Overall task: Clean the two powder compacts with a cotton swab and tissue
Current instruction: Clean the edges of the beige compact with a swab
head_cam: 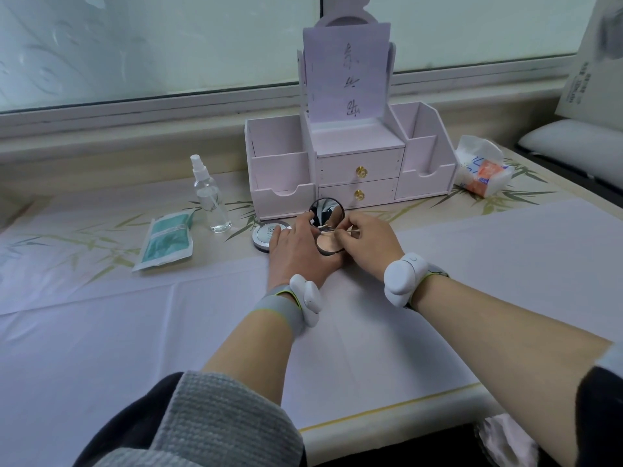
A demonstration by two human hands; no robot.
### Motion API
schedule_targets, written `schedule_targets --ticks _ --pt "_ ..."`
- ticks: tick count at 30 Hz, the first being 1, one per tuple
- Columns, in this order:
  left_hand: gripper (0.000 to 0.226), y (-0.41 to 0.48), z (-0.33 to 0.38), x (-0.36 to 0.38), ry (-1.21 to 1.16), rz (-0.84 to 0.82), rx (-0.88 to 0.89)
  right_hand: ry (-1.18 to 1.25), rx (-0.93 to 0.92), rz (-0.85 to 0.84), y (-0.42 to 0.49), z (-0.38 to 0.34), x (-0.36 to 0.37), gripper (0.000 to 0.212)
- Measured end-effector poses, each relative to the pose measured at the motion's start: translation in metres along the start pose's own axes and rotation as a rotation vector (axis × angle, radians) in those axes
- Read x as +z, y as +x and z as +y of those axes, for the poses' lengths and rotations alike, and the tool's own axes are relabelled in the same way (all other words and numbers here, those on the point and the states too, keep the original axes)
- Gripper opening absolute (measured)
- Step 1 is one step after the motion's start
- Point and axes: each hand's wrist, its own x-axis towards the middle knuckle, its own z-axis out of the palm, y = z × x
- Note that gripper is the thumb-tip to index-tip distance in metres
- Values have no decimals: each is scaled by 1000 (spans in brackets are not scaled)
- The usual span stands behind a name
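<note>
An open black powder compact stands in the middle of the table, its round mirror lid raised and beige powder showing in the base. My left hand grips the compact from the left. My right hand pinches a cotton swab whose white tip lies near the hinge, at the back rim of the powder pan. A second compact, silver and closed, lies flat just left of my left hand. A tissue pack sits at the back right.
A pink desk organiser with two drawers stands right behind the compacts. A clear spray bottle and a teal swab packet lie to the left. White paper covers the near table, whose front edge is close to me.
</note>
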Motion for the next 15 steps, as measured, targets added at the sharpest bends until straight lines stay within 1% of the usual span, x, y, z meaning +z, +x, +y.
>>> schedule_targets --ticks 6,9,15 --pt "85 0 1 -1 6 -8 -2 -34 10 -7 1 -1 1 6" --pt "86 0 0 -1 5 -12 -2 -41 18 -13 1 -2 1 9" --pt "86 1 0 -1 1 -33 -18 -54 11 -32 -2 -3 2 7"
